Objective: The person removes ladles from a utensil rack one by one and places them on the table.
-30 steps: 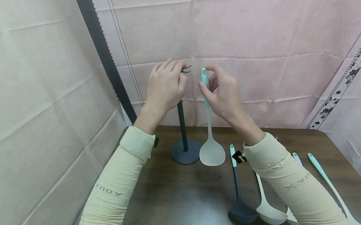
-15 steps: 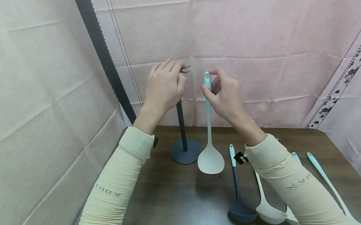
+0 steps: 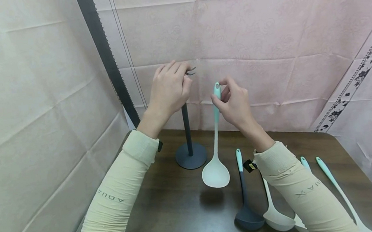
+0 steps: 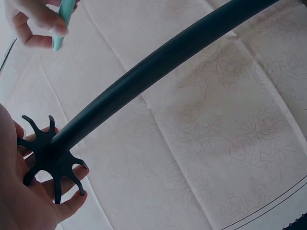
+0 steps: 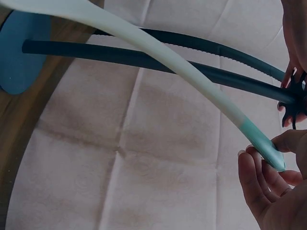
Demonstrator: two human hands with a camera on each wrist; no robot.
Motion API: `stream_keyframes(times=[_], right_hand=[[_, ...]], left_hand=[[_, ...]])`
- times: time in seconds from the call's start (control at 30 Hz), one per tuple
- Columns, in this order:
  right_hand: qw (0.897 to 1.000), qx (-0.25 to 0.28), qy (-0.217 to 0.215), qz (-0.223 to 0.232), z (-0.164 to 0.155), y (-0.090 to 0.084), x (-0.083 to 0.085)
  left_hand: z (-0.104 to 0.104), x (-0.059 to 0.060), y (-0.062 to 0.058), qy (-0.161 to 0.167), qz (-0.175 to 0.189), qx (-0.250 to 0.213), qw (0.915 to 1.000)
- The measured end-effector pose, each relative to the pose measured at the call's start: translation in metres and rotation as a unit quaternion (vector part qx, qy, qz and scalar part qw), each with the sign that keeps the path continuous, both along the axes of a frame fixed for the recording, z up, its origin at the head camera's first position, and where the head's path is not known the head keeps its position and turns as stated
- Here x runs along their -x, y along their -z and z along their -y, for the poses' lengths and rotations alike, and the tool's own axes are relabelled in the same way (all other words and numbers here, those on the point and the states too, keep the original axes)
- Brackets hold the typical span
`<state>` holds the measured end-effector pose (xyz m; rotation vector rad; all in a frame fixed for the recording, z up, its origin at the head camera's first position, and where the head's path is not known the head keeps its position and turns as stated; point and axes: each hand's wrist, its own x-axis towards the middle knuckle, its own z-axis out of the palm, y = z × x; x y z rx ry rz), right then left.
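Pale silicone-looking ladle (image 3: 215,173) is hanging upright just beside the dark hook stand (image 3: 187,130), its bowl clear of the bench (image 3: 182,213); it is looking light and slightly springy, best pinched at the teal handle tip. Right hand (image 3: 235,102) is pinching that tip between thumb and fingers (image 5: 259,184), wrist raised. Left hand (image 3: 169,89) is curling its fingers over the stand's hooked crown (image 4: 48,155), forearm angling upward.

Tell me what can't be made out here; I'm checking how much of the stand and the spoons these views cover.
- Head view: the left hand covers most of the stand's hook head.
- Head view: the right sleeve hides parts of the utensils lying on the table; how many lie there is unclear.
- Left wrist view: the spoon held in the right hand is cut off by the top edge.
- Right wrist view: the spoon's bowl runs off the top left.
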<state>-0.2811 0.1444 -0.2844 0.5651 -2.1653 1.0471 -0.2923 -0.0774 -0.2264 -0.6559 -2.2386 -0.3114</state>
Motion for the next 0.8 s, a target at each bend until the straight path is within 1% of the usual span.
stream_keyframes(times=[0.3, 0.57, 0.8], right_hand=[[1.0, 0.005, -0.002, 0.027, -0.004, 0.007, 0.004], [0.996, 0.013, -0.003, 0.084, -0.007, 0.016, 0.007], [0.994, 0.018, -0.012, 0.107, -0.008, 0.025, 0.009]], left_hand=[[0.0, 0.0, -0.001, 0.001, -0.003, -0.001, 1.0], [0.0, 0.001, -0.001, -0.004, 0.005, 0.003, 1.0], [0.0, 0.001, 0.0, -0.006, 0.006, 0.003, 1.0]])
